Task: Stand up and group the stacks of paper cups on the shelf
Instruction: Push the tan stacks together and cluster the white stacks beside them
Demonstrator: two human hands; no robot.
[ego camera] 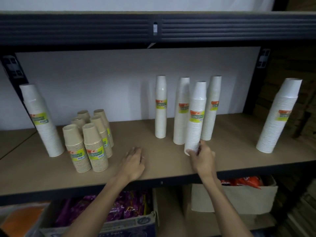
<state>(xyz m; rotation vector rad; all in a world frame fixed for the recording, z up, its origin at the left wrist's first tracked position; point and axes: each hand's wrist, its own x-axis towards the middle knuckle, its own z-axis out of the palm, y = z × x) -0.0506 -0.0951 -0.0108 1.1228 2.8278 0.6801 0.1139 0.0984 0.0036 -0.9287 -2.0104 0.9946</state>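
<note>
1. The left grip [134,161] lies flat on the shelf [162,165] near its front edge, fingers straight, holding nothing.
2. The right grip [201,155] curls round the base of a white cup stack [195,117], which rises above it, just in front of three upright white stacks [211,108].
3. Slide it low and plumb, lest its top topple them.

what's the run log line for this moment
right hand holds base of white cup stack | left hand flat on shelf | brown cup stacks grouped left | no stack lying down
</note>
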